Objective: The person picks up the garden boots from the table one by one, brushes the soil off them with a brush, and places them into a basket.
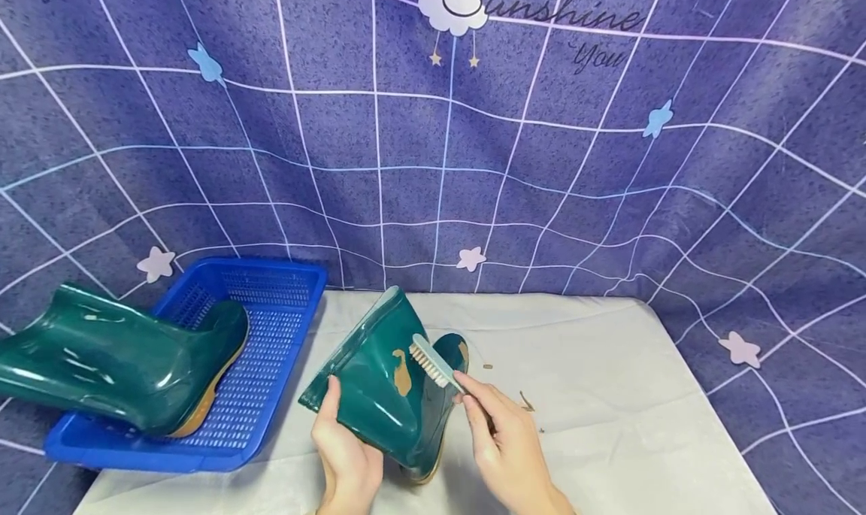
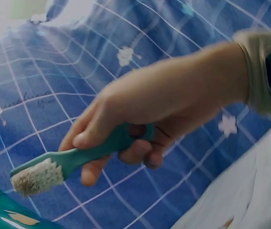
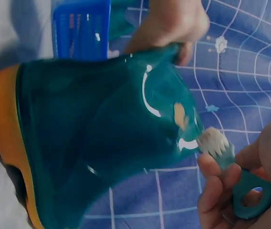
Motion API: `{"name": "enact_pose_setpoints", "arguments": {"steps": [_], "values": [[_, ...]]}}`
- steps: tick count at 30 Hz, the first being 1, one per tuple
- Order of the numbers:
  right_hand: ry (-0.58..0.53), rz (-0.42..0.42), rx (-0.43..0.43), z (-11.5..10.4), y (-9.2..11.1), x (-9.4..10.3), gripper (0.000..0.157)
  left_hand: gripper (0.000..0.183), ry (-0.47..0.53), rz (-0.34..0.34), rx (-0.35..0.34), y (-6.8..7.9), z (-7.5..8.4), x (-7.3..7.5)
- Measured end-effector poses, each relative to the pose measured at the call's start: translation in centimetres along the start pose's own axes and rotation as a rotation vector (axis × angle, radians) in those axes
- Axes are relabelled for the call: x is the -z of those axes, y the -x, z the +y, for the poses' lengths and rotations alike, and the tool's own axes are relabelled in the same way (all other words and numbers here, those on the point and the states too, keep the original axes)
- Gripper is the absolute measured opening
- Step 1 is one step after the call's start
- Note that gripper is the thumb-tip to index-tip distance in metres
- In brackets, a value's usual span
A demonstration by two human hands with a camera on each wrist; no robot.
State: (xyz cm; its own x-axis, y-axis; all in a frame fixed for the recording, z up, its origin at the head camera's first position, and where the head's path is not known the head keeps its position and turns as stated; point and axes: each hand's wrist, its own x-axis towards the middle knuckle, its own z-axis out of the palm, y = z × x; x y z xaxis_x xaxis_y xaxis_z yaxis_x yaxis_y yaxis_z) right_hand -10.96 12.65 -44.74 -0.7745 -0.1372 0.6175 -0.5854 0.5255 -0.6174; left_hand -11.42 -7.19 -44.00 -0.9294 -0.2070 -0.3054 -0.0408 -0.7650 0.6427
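A dark green rubber boot [image 1: 372, 402] with a tan sole is tilted over the white cloth. My left hand [image 1: 346, 451] grips it by the rim of its shaft, thumb on the outside. Brown smears mark the shaft [image 3: 179, 115] and the toe. In my right hand [image 1: 510, 440] is a green scrub brush [image 1: 431, 358], pinched by its handle. Its pale bristles, browned at the end, face the boot, and in the right wrist view they are right at the shaft's upper edge. The ring at the handle's end [image 3: 253, 196] shows there beside the palm.
To the left stands a blue plastic basket [image 1: 280, 380], with a second green boot [image 1: 128, 357] lying across it and its shaft overhanging the left side. Small brown bits [image 1: 526, 402] lie on the white cloth [image 1: 609, 395] at right. A blue checked curtain [image 1: 406, 139] hangs behind.
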Motion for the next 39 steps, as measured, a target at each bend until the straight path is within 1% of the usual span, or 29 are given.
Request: {"name": "enact_pose_setpoints", "arguments": {"steps": [2, 5, 9, 11, 14, 16, 19, 23, 25, 28, 30, 32, 34, 36, 39], "values": [[-0.018, 0.006, -0.001, -0.2, 0.1, -0.6, 0.041, 0.053, -0.076, -0.011, -0.028, 0.5, -0.2, -0.1], [-0.035, 0.024, 0.028, -0.2, 0.2, -1.2, 0.045, 0.048, -0.182, -0.051, -0.092, 1.2, -0.5, -0.2], [-0.075, 0.033, 0.080, 0.0, 0.3, -1.9, 0.046, 0.035, -0.273, -0.112, -0.210, 2.0, -1.0, -0.1], [-0.090, 0.023, 0.096, 0.2, 0.4, -2.2, 0.045, 0.034, -0.323, -0.150, -0.264, 2.4, -1.2, -0.1], [-0.071, 0.002, 0.116, 0.6, 0.5, -2.6, 0.045, 0.033, -0.394, -0.187, -0.318, 2.7, -1.4, 0.0], [-0.037, -0.012, 0.113, 0.8, 0.5, -2.7, 0.046, 0.031, -0.422, -0.194, -0.336, 2.7, -1.4, 0.0], [0.023, -0.035, 0.073, 1.3, 0.6, -2.7, 0.045, 0.029, -0.425, -0.191, -0.358, 2.4, -1.4, 0.2], [0.067, -0.037, 0.021, 1.7, 0.5, -2.6, 0.043, 0.028, -0.390, -0.187, -0.379, 2.0, -1.3, 0.6], [0.055, -0.016, 0.029, 1.7, 0.4, -2.5, 0.044, 0.028, -0.376, -0.188, -0.383, 1.9, -1.3, 0.6], [0.000, 0.016, 0.080, 1.6, 0.4, -2.5, 0.045, 0.028, -0.386, -0.204, -0.388, 1.7, -1.2, 0.6], [-0.041, 0.007, 0.095, 1.4, 0.4, -2.6, 0.046, 0.029, -0.402, -0.214, -0.387, 1.7, -1.2, 0.5], [-0.064, -0.023, 0.092, 1.3, 0.5, -2.7, 0.045, 0.029, -0.419, -0.222, -0.388, 1.8, -1.1, 0.4], [-0.072, -0.075, 0.062, 1.2, 0.5, -2.6, 0.044, 0.029, -0.417, -0.224, -0.390, 1.8, -1.0, 0.4], [-0.057, -0.125, 0.039, 1.1, 0.5, -2.4, 0.044, 0.028, -0.411, -0.223, -0.394, 1.7, -1.0, 0.4], [-0.011, -0.197, 0.034, 1.1, 0.4, -1.5, 0.042, 0.028, -0.400, -0.220, -0.399, 1.5, -0.8, 0.4]]}}
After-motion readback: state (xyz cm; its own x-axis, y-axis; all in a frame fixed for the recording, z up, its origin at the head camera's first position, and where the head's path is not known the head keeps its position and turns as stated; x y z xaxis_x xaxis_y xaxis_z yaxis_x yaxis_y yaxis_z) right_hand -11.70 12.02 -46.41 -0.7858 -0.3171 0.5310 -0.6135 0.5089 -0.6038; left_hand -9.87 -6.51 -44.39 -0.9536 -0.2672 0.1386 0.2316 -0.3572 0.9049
